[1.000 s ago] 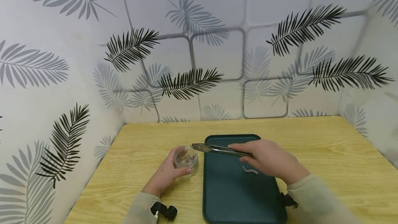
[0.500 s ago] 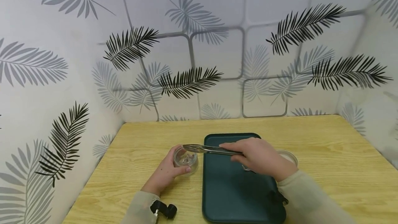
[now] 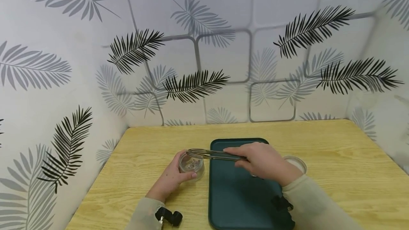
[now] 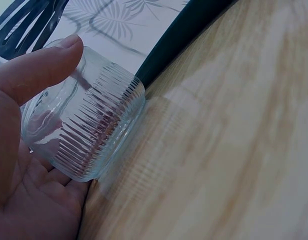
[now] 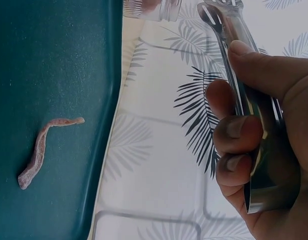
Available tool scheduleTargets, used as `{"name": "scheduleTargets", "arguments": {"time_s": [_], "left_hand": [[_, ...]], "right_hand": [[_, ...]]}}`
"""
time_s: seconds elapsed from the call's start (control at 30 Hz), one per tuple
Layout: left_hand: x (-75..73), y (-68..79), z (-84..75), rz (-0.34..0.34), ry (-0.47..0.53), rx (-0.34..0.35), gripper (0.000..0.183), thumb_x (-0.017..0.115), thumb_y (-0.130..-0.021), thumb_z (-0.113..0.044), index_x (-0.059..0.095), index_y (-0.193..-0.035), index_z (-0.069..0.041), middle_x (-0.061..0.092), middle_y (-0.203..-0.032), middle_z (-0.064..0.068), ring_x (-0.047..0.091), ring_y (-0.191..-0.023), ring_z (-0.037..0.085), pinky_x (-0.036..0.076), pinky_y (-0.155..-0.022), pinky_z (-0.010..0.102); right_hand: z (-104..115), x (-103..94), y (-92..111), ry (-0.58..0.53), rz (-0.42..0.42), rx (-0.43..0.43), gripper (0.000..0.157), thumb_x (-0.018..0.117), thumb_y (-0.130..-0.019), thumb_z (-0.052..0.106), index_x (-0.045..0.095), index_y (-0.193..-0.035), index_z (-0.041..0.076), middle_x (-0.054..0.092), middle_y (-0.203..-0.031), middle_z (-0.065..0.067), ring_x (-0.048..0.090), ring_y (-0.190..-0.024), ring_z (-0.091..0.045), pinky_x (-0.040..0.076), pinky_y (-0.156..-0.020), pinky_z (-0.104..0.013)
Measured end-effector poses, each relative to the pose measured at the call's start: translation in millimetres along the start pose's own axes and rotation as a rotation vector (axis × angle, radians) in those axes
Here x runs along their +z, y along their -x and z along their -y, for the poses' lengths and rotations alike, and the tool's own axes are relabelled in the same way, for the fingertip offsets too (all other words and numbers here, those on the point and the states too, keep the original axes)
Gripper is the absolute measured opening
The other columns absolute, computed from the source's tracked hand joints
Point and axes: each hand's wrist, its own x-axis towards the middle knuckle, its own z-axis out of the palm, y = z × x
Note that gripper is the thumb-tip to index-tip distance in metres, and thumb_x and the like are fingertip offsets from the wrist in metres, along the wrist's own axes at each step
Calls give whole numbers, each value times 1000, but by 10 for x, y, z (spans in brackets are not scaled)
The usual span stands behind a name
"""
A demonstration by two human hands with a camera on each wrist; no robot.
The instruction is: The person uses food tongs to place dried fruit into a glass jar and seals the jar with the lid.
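In the head view my left hand [image 3: 170, 177] holds a clear glass jar [image 3: 195, 171] around its side on the table. Ribs run down its wall, and small reddish-brown pieces show inside. With curled fingers and thumb my right hand [image 3: 263, 162] grips metal tongs [image 3: 223, 154]. Their slotted heads, slightly apart, hang over the jar's mouth; nothing shows between them. On the dark green tray [image 3: 243, 205], below the right hand, lies a thin wrinkled dried strip [image 5: 40, 150], mostly hidden by that hand in the head view.
A round clear dish or lid [image 3: 298, 162] sits right of the tray, partly behind the right wrist. The wooden table [image 3: 153, 141] meets a leaf-patterned wall [image 3: 223, 105] at the back. Black camera mounts are strapped to both wrists.
My right hand has moved left with the tongs, bringing their heads from beside the jar's rim to over its mouth. The left hand and jar have stayed in place.
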Motion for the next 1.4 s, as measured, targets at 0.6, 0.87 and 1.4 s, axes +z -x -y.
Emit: {"name": "scheduleTargets", "arguments": {"time_s": [0.6,0.87,1.4], "left_hand": [[-11,39,18,25,34,42,83,83,-86,-20,35,-154,-19,43,-154,8,43,-139,28,33,-109,49],[-23,48,18,19,26,45,83,84,-86,-21,35,-154,-19,44,-154,9,43,-138,28,31,-111,51],[-22,1,36,28,-3,41,83,83,-87,-23,34,-154,-23,43,-154,5,43,-138,25,31,-111,50]], "right_hand": [[-259,-35,254,31,15,52,54,71,-96,27,55,-148,26,61,-87,19,43,-55,1,39,-56,-27],[-475,-106,553,-11,53,125,54,69,-97,30,53,-149,25,61,-87,19,47,-63,0,40,-61,-29],[-882,-216,1258,-71,85,193,55,72,-94,32,57,-147,25,66,-131,0,54,-80,3,42,-64,-26]]}}
